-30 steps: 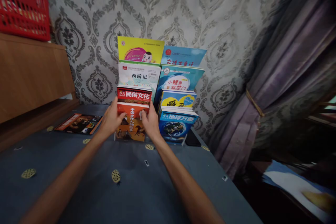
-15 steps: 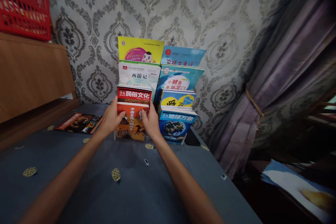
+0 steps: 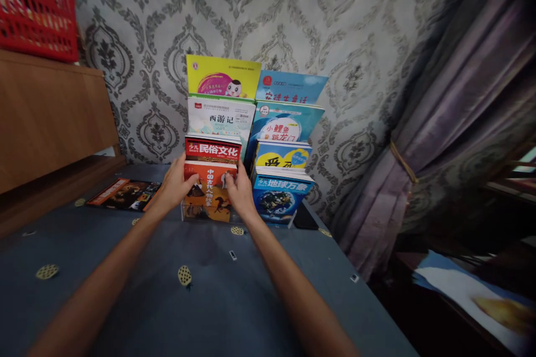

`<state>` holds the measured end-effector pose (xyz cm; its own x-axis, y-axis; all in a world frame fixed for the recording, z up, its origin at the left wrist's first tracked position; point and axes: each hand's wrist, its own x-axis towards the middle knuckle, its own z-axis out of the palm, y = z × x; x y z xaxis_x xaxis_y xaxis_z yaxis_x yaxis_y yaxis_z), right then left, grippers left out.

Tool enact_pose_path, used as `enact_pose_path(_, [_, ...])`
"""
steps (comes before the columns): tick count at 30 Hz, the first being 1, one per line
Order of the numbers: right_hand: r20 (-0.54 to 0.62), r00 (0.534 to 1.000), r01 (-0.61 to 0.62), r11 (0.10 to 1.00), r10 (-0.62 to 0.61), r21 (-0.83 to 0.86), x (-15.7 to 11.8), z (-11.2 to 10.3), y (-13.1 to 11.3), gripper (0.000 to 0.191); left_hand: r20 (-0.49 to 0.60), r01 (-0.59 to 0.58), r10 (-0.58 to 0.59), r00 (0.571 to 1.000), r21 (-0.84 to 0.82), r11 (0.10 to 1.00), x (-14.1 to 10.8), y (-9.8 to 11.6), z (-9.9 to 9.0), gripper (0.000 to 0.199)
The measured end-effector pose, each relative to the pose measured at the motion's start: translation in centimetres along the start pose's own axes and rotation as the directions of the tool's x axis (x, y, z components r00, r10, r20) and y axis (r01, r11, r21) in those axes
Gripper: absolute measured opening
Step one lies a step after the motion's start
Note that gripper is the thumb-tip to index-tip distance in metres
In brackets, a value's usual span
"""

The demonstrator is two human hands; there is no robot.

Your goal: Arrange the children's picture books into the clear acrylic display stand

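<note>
An orange book (image 3: 210, 192) stands at the front of the left stack, in a clear holder. My left hand (image 3: 176, 185) grips its left edge, thumb on the cover. On its right edge is my right hand (image 3: 240, 188), thumb also on the cover. Behind it rise a red book (image 3: 213, 149), a white book (image 3: 221, 117) and a yellow book (image 3: 224, 75). Close on the right, a second stack has a blue book with a globe (image 3: 278, 201) in front, then a yellow-and-blue book (image 3: 282, 157), a teal book (image 3: 293, 120) and a light blue book (image 3: 293, 86).
A dark magazine (image 3: 125, 194) lies flat on the blue tabletop (image 3: 209, 312) at the left. A red basket (image 3: 37, 11) sits on a wooden cabinet (image 3: 54, 122). Beside the right stack lies a dark flat object (image 3: 305, 220). A purple curtain (image 3: 389, 201) hangs at the right.
The view has shifted very slightly. Both hands stay on the orange book, and the books keep their places.
</note>
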<state>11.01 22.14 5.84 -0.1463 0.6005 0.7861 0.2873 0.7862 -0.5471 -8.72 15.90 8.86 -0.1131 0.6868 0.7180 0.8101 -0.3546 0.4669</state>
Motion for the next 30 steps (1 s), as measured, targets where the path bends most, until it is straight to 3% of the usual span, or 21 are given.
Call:
enact_pose_path(4, [0.008,0.998,-0.070,0.997,0.070,0.027,0.0,0.1,0.0,0.067,-0.029,0.000,0.000,1.000,-0.001,1.000,-0.1,-0.3,0.1,0.066])
enact_pose_path(13, [-0.026,0.997,-0.074,0.996,0.073,-0.040,0.1,-0.5,-0.7,0.068,-0.018,-0.003,0.002,1.000,-0.027,1.000,-0.2,-0.6,-0.3,0.064])
enact_pose_path(23, [-0.067,0.997,0.035,0.998,-0.039,-0.056,0.5,-2.0,-2.2,0.071,0.012,0.036,-0.036,0.999,-0.046,0.998,-0.1,-0.8,-1.3,0.071])
enact_pose_path(30, [-0.151,0.973,0.168,0.983,-0.177,-0.072,0.8,-4.1,-6.0,0.062,0.012,-0.007,0.008,1.000,-0.130,0.992,0.2,-1.0,-1.7,0.078])
